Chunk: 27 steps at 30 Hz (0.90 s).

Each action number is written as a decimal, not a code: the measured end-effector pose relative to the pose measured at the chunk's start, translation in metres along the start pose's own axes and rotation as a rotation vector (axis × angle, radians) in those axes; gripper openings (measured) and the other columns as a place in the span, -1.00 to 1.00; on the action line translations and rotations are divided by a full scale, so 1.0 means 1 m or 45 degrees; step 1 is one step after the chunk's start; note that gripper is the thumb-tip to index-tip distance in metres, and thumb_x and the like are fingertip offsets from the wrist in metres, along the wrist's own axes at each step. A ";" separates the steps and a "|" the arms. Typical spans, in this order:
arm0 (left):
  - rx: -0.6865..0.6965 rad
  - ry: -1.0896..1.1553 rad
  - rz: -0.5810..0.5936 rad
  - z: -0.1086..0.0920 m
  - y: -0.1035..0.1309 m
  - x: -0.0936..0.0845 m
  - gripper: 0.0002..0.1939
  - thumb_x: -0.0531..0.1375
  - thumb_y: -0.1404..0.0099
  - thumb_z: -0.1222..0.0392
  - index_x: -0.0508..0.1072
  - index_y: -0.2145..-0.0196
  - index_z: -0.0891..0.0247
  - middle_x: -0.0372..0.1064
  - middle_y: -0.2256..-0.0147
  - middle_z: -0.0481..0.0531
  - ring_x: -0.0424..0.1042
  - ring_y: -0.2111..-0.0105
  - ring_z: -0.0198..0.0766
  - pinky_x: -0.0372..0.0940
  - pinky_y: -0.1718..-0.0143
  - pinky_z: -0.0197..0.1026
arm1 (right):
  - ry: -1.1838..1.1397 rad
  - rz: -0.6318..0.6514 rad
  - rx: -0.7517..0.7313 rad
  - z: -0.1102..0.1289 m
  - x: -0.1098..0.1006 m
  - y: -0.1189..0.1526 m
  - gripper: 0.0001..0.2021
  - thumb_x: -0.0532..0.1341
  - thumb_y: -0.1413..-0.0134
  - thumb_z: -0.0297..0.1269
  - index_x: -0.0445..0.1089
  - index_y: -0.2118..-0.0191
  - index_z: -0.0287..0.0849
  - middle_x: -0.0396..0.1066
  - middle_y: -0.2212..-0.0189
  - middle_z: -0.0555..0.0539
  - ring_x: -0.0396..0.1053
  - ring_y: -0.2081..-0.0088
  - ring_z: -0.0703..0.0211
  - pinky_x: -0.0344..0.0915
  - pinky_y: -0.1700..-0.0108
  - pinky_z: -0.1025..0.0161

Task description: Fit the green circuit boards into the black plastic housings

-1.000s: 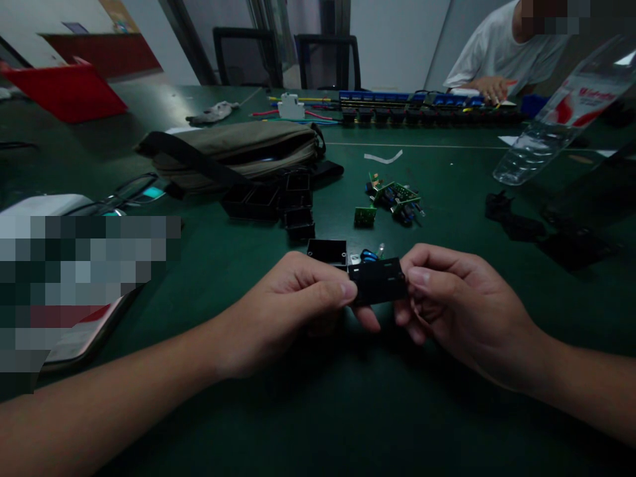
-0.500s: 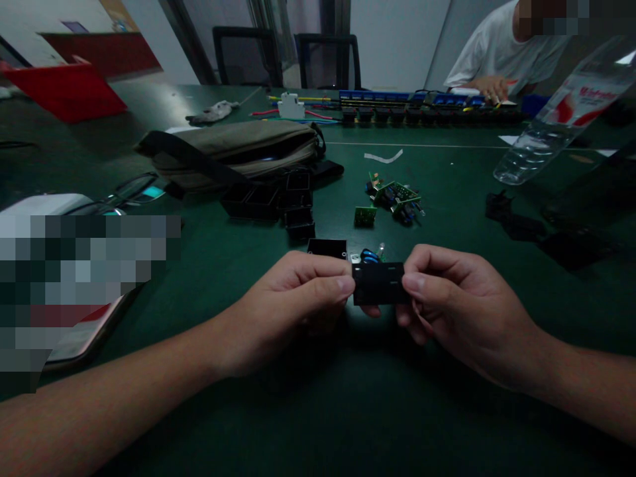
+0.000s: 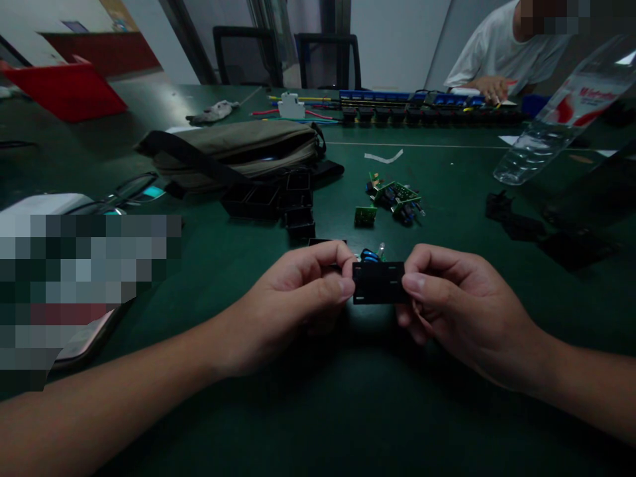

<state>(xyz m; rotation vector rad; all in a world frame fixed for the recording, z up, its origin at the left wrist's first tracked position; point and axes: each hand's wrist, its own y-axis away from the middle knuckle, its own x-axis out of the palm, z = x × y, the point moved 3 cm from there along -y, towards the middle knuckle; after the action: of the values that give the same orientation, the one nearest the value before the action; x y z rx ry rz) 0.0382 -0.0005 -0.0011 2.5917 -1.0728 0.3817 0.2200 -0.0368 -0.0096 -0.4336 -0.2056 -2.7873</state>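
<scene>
Between my hands is a small flat black plastic cover (image 3: 378, 283) with thin slots in it. My left hand (image 3: 303, 285) pinches its left edge with thumb and forefinger. At the right edge, the thumb and fingers of my right hand (image 3: 457, 305) are closed on it too. Just behind the cover lies a circuit part with a blue coil (image 3: 370, 255) and a clear LED, partly hidden. A black plastic case (image 3: 328, 242) shows only its far rim behind my left hand.
Several black cases (image 3: 268, 199) lie left of several green circuit boards (image 3: 395, 195). Beyond them are an open bag (image 3: 233, 152) and a wired rail assembly (image 3: 412, 109). A water bottle (image 3: 561, 112), glasses (image 3: 134, 191) and a person (image 3: 497, 53) across the table are in view.
My left forefinger has bent and lifted at the cover's left edge, and now hides more of the black case. The fingertip below the cover has gone out of sight. My right hand stays put.
</scene>
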 end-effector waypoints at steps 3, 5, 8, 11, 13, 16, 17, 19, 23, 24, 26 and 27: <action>-0.004 0.005 -0.006 -0.001 0.000 0.001 -0.85 0.21 -0.29 0.24 0.28 0.36 0.28 0.06 0.57 -0.19 0.01 0.62 -0.54 0.02 0.62 -0.51 | 0.002 0.002 -0.004 0.000 0.000 0.000 -0.86 0.24 -0.25 -0.30 0.39 0.37 -0.17 0.45 0.55 0.06 0.35 0.57 0.41 0.26 0.53 0.50; -0.013 0.013 -0.006 -0.001 0.000 0.001 -0.85 0.23 -0.28 0.23 0.30 0.37 0.29 0.05 0.57 -0.19 0.00 0.61 -0.54 0.00 0.62 -0.51 | 0.004 0.004 -0.005 0.000 0.000 0.000 -0.86 0.24 -0.25 -0.31 0.39 0.36 -0.16 0.45 0.54 0.06 0.35 0.57 0.41 0.26 0.53 0.50; -0.017 0.026 -0.002 -0.001 0.000 0.000 -0.85 0.24 -0.26 0.23 0.31 0.38 0.30 0.04 0.57 -0.18 -0.01 0.61 -0.54 -0.02 0.62 -0.51 | 0.013 -0.008 -0.012 0.000 -0.001 0.000 -0.85 0.25 -0.24 -0.30 0.38 0.38 -0.17 0.44 0.55 0.06 0.34 0.58 0.41 0.25 0.54 0.50; -0.020 0.021 -0.005 0.000 0.001 -0.001 -0.85 0.24 -0.26 0.23 0.32 0.37 0.31 0.04 0.56 -0.18 0.00 0.61 -0.54 -0.02 0.62 -0.51 | 0.013 -0.013 -0.004 0.001 0.000 0.000 -0.84 0.26 -0.23 -0.29 0.38 0.38 -0.18 0.44 0.56 0.06 0.34 0.58 0.41 0.25 0.54 0.50; -0.021 0.020 -0.009 0.000 0.000 -0.001 -0.86 0.24 -0.27 0.23 0.33 0.36 0.30 0.05 0.55 -0.18 0.00 0.61 -0.54 -0.02 0.62 -0.51 | 0.017 -0.010 0.000 0.001 0.000 0.000 -0.85 0.26 -0.23 -0.29 0.39 0.38 -0.18 0.44 0.56 0.06 0.34 0.58 0.41 0.24 0.54 0.50; -0.016 0.023 -0.012 0.000 0.000 -0.001 -0.87 0.22 -0.28 0.23 0.34 0.35 0.30 0.05 0.55 -0.18 0.00 0.61 -0.54 -0.03 0.63 -0.51 | 0.026 -0.008 0.002 0.001 0.001 0.000 -0.85 0.26 -0.23 -0.29 0.39 0.38 -0.18 0.44 0.56 0.06 0.34 0.58 0.42 0.24 0.54 0.51; -0.012 0.020 -0.016 0.000 0.000 -0.001 -0.88 0.22 -0.28 0.24 0.34 0.36 0.31 0.06 0.55 -0.17 0.00 0.61 -0.54 -0.03 0.63 -0.51 | 0.028 -0.006 0.000 0.001 0.001 0.000 -0.84 0.25 -0.23 -0.29 0.39 0.38 -0.18 0.44 0.56 0.06 0.34 0.58 0.43 0.24 0.54 0.52; -0.004 0.004 -0.013 0.000 -0.001 -0.001 -0.88 0.21 -0.28 0.24 0.34 0.37 0.31 0.06 0.56 -0.17 0.01 0.61 -0.53 -0.02 0.63 -0.51 | 0.025 -0.001 -0.007 0.001 0.000 0.000 -0.85 0.25 -0.24 -0.30 0.39 0.37 -0.18 0.44 0.55 0.07 0.33 0.57 0.43 0.24 0.53 0.52; -0.008 -0.013 -0.034 0.000 0.000 -0.001 -0.88 0.22 -0.27 0.24 0.34 0.37 0.31 0.07 0.56 -0.17 0.02 0.61 -0.53 -0.02 0.63 -0.50 | 0.014 0.016 -0.013 0.000 -0.001 0.000 -0.86 0.24 -0.25 -0.32 0.38 0.37 -0.18 0.44 0.55 0.07 0.33 0.57 0.44 0.25 0.53 0.53; -0.011 -0.017 -0.031 0.000 0.000 -0.001 -0.87 0.23 -0.27 0.23 0.34 0.37 0.31 0.06 0.56 -0.17 0.01 0.62 -0.53 -0.03 0.63 -0.50 | 0.016 0.018 -0.011 0.000 -0.001 0.000 -0.86 0.24 -0.25 -0.32 0.38 0.37 -0.18 0.44 0.55 0.07 0.33 0.57 0.44 0.25 0.53 0.53; -0.017 -0.029 -0.030 0.000 0.000 -0.001 -0.85 0.23 -0.27 0.22 0.33 0.37 0.31 0.05 0.56 -0.17 0.00 0.61 -0.53 -0.04 0.63 -0.50 | 0.020 0.019 -0.006 0.000 0.000 0.000 -0.86 0.25 -0.24 -0.32 0.37 0.37 -0.18 0.44 0.55 0.07 0.33 0.57 0.44 0.25 0.53 0.52; -0.016 -0.035 -0.028 0.000 0.000 -0.001 -0.85 0.24 -0.27 0.21 0.33 0.37 0.30 0.05 0.56 -0.17 0.00 0.61 -0.53 -0.04 0.63 -0.50 | 0.025 0.020 -0.002 0.000 0.000 0.000 -0.86 0.25 -0.24 -0.32 0.37 0.37 -0.19 0.44 0.54 0.07 0.33 0.57 0.44 0.24 0.53 0.52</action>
<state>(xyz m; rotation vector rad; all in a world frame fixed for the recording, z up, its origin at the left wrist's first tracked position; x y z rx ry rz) 0.0374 -0.0001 -0.0015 2.6026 -1.0512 0.3340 0.2200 -0.0367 -0.0099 -0.4065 -0.1950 -2.7750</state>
